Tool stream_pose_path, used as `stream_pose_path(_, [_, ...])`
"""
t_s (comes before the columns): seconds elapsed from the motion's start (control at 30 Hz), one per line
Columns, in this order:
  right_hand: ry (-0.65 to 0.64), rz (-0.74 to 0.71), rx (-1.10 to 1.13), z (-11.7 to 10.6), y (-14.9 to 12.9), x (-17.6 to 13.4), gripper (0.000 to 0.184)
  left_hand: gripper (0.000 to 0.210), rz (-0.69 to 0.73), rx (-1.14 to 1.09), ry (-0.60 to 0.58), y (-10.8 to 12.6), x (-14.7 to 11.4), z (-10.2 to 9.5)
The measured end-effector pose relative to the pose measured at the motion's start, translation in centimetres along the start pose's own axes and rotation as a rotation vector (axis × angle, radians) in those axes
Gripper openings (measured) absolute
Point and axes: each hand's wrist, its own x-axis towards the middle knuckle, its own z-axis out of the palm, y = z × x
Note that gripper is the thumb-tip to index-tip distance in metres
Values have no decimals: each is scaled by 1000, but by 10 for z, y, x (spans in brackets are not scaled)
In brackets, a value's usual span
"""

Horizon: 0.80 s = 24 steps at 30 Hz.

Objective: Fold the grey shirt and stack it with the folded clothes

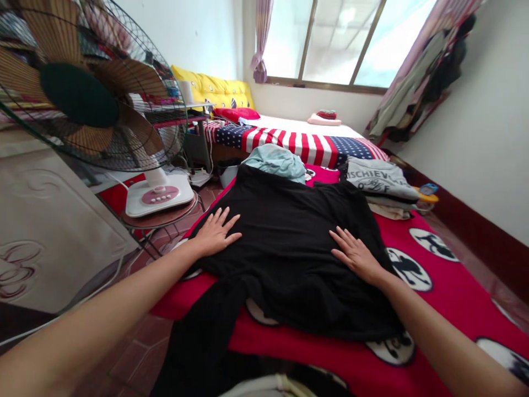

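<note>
A black long-sleeved top lies spread out on a red patterned blanket. One of its sleeves hangs toward me at the lower left. My left hand rests flat on the left part of the top, fingers spread. On the right part lies my right hand, palm down with its fingers stretched out. Behind the top sits a crumpled light blue cloth. A stack of folded clothes, with a grey printed shirt uppermost, stands at the far right of the blanket.
A large fan stands on a round stool at the left, beside a pale cabinet. A bed with a flag-patterned cover is under the window. Clothes hang on the right wall. A yellow object sits by the stack.
</note>
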Motion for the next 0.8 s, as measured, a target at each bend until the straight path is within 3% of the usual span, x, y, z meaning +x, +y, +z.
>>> stream_pose_path(0.17, [52,15,14,6,4,-50,61,61,129,-172,-141,3,-50,-22])
stream_pose_path(0.23, [70,13,25,7,2,-60,61,49,178,-339,-188,13,-70,-38])
stream_pose_path(0.33, [121,24,30,8,-3,-64,59,40,220,-486,-164,39,-101,-52])
stream_pose_path(0.43, [176,36,35,8,-8,-64,58,71,185,-388,-106,66,-128,-45])
stream_pose_path(0.57, [215,47,93,5,-13,-68,54,74,58,-378,-198,80,-148,-36])
stream_pose_path(0.63, [234,48,119,3,-15,-71,52,68,45,-421,-322,77,-151,-49])
stream_pose_path(0.73, [248,52,146,2,-16,-72,51,59,116,-559,-530,69,-150,-90])
stream_pose_path(0.8, [254,53,166,2,-15,-72,51,53,116,-643,-541,66,-141,-118])
